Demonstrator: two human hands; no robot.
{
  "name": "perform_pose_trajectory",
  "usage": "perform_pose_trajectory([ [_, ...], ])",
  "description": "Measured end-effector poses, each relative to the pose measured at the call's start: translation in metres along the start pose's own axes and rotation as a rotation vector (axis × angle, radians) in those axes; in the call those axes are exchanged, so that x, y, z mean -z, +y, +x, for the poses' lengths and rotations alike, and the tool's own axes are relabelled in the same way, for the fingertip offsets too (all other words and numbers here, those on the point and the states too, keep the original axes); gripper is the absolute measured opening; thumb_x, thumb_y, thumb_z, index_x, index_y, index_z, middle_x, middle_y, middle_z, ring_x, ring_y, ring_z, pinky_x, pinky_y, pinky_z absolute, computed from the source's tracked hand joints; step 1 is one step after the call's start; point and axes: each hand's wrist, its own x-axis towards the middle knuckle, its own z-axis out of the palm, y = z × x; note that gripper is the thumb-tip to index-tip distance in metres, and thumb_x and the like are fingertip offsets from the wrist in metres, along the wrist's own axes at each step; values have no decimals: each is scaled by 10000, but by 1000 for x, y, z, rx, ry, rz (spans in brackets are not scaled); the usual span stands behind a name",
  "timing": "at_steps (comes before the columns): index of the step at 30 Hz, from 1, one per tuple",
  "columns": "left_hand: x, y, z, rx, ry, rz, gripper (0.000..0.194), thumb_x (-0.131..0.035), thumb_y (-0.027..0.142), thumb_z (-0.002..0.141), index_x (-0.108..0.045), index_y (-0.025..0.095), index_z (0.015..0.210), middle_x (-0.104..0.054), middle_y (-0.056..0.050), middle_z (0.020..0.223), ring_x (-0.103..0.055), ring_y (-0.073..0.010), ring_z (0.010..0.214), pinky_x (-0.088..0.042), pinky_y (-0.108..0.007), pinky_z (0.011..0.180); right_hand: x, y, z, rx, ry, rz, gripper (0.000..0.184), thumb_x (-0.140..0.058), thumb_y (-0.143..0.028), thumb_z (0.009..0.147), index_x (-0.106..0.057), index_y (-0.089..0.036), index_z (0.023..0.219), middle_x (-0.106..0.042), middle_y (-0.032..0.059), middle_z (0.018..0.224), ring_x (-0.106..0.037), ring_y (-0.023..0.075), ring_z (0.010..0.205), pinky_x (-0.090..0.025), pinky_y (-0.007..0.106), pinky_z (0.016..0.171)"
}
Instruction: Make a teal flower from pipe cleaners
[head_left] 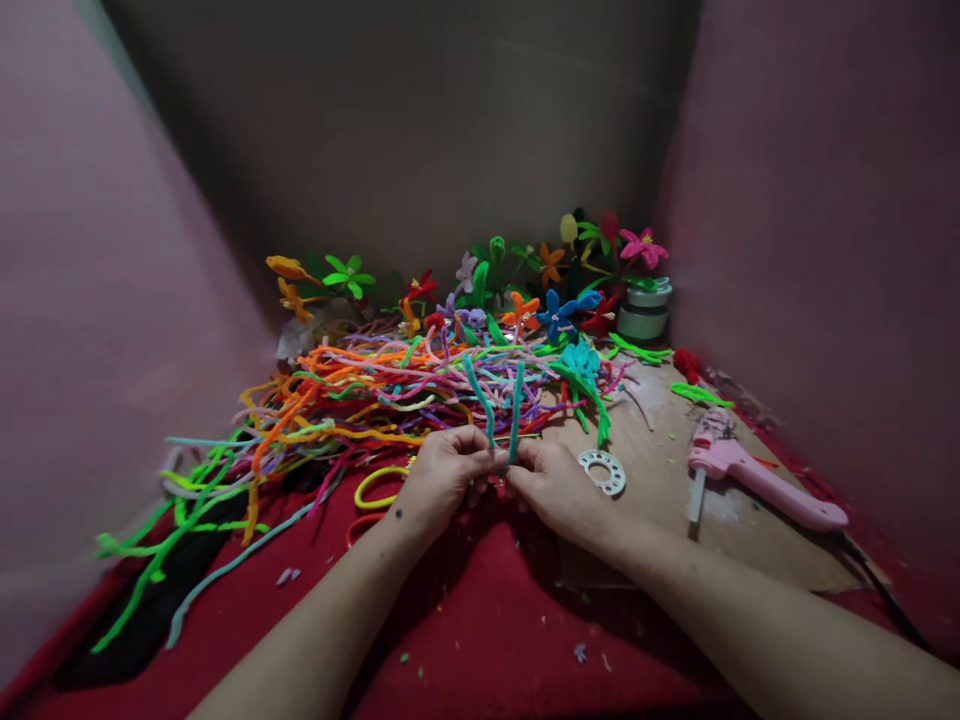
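Between my two hands a teal pipe cleaner [516,410] stands up in two arms, spread apart in a V. My left hand [450,465] pinches it near the bottom of the left arm. My right hand [551,480] is closed at the foot of the right arm, with fingertips close to the left ones. The lower part of the pipe cleaner is hidden behind my fingers. Just left of my left hand lie scissors with yellow and red handles [377,488]. A white ring with holes [602,473] rests by my right hand.
A heap of coloured pipe cleaners [360,385] spreads behind and left. Pipe-cleaner flowers [555,315] line the back near a white jar [643,308]. A pink glue gun [757,475], its cord trailing right, lies on a cardboard sheet [652,500] over the red cloth [465,640].
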Motion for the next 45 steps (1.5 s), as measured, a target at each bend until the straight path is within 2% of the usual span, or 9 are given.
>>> perform_pose_trajectory([
  [9,3,0,0,-50,-25,7,267,-668,361,661,-505,160,595,-478,47,389,-369,-60,298,-250,-168,309,1,-5,2,-92,-75,199,199,-495,-265,765,-550,-157,607,-531,-21,500,-455,76,405,-344,191,404],
  [14,-2,4,-3,-99,-68,35,199,-633,325,702,-587,158,801,-560,31,526,-401,-60,341,-286,-165,305,4,-3,1,-31,-85,6,204,-467,-222,771,-596,-163,625,-530,-14,505,-443,82,403,-327,198,397],
  [20,-7,9,-5,-109,-7,77,163,-652,286,693,-596,133,697,-502,42,461,-383,-44,341,-262,-154,322,8,-6,1,116,-69,-223,226,-460,-137,728,-630,-195,590,-540,-14,471,-465,106,426,-331,228,462],
  [23,-6,10,-5,-84,-57,23,177,-666,297,686,-598,134,691,-465,55,447,-329,-29,327,-215,-158,315,8,-8,0,115,-78,-264,227,-457,-132,723,-615,-195,572,-545,-11,464,-476,112,432,-325,234,467],
  [26,-4,8,-4,-55,-141,-42,204,-662,309,699,-620,139,804,-458,61,478,-293,-16,338,-181,-159,325,7,-10,0,47,-126,-244,201,-460,-124,716,-617,-183,605,-542,-13,467,-470,102,410,-316,227,442],
  [31,1,1,0,-109,-133,-157,198,-650,311,716,-583,152,812,-481,57,523,-323,-17,353,-199,-161,341,9,-13,1,-153,-232,137,148,-506,-201,746,-593,-138,645,-564,-5,522,-476,82,390,-345,209,404],
  [37,3,4,-1,-177,-55,-285,165,-651,271,724,-536,163,771,-471,69,495,-366,-21,367,-229,-146,356,10,-3,4,-232,-406,768,222,-615,-318,742,-614,-96,734,-643,46,632,-566,92,462,-428,206,456],
  [40,0,5,-3,-186,-43,-296,153,-639,266,737,-536,172,801,-513,58,498,-434,-43,389,-252,-146,363,7,3,4,-280,-441,929,187,-606,-280,762,-620,-94,757,-639,38,604,-561,85,447,-421,191,445],
  [45,-3,5,-5,-196,-60,-278,153,-614,280,758,-533,180,840,-532,56,510,-373,-32,359,-242,-148,353,4,5,3,-354,-395,1036,92,-633,-204,739,-615,-115,744,-615,9,570,-543,73,448,-414,177,446],
])
